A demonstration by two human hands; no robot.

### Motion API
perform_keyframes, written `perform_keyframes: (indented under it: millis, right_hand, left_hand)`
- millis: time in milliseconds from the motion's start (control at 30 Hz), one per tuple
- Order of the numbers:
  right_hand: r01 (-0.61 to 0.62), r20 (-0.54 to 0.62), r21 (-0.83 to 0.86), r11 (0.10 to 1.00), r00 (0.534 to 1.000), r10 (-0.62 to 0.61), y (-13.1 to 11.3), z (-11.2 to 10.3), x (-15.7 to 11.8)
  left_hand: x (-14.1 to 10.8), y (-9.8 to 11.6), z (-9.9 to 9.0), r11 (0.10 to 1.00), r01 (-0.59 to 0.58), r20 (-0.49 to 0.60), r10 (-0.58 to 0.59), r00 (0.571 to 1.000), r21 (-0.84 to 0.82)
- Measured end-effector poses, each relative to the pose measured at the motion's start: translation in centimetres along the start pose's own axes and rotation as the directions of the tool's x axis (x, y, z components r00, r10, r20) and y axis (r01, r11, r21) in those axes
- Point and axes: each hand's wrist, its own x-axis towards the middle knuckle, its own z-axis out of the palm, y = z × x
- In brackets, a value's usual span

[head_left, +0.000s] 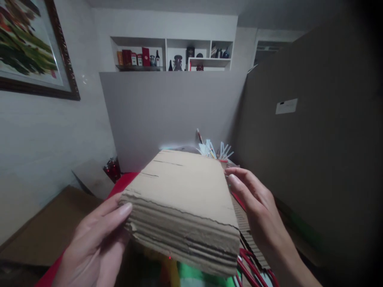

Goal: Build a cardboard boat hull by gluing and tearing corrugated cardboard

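The left hand (100, 235) pinches the near-left corner of a cardboard stack (191, 187); the right hand (254, 195), half-open with fingers extended, is beside its right edge.

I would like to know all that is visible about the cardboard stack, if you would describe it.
The cardboard stack is light brown, several layers thick, with rough, ragged edges and ridged sides. Its top face has a few thin dark slits or marks. It is tilted, near edge toward the viewer. The left hand grips its near left corner; the right hand is at its right side.
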Motion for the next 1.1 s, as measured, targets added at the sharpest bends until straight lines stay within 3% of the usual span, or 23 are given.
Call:
perform_keyframes:
  millis: [100, 200, 300, 400, 600, 733, 833, 1000, 1100]
  right_hand:
    - [-0.053, 0.154, 0.138, 0.989, 0.988, 0.031, -0.7, 0.3, -0.5]
    - [-0.137, 0.454, 0.291, 0.947, 0.891, -0.010, -1.7, 0.4, -1.4]
    - [-0.229, 0.573, 0.377, 0.897, 0.819, -0.031, -2.4, 0.6, -2.3]
    - [-0.310, 0.613, 0.394, 0.865, 0.790, 0.004, -2.6, 0.9, -2.7]
    - [-0.356, 0.582, 0.441, 0.824, 0.813, 0.040, -2.2, 1.6, -2.7]
    - [-0.424, 0.616, 0.475, 0.771, 0.786, 0.053, -1.7, 2.2, -2.7]
    - [-0.428, 0.608, 0.471, 0.771, 0.791, 0.068, -1.4, 2.7, -2.8]
    - [-0.493, 0.596, 0.463, 0.737, 0.788, 0.153, -1.8, 3.6, -3.5]
    - [-0.524, 0.605, 0.435, 0.733, 0.772, 0.193, -2.2, 4.1, -4.1]
  left_hand:
    - [0.4, 0.3, -0.4, 0.999, -0.049, -0.009, 0.049, 0.999, 0.015]
    - [1.1, 0.6, -1.0, 0.996, -0.084, -0.016, 0.085, 0.996, 0.025]
    - [2.0, 0.7, -1.5, 0.997, -0.066, 0.022, 0.065, 0.998, 0.051]
    - [2.8, 0.6, -1.7, 0.997, -0.022, 0.024, 0.020, 1.000, 0.079]
    - [2.7, 0.1, -0.7, 0.991, 0.052, 0.036, -0.057, 0.998, 0.120]
    - [2.3, 0.1, -0.3, 0.995, 0.092, -0.041, -0.091, 0.995, 0.024]
    - [1.6, -0.1, 0.0, 0.991, 0.104, -0.072, -0.110, 0.991, -0.087]
    - [-0.7, -1.5, 1.1, 0.971, 0.224, 0.049, -0.220, 0.974, -0.087]
    - [-1.6, -2.2, 1.4, 0.957, 0.288, 0.198, -0.276, 0.940, -0.030]
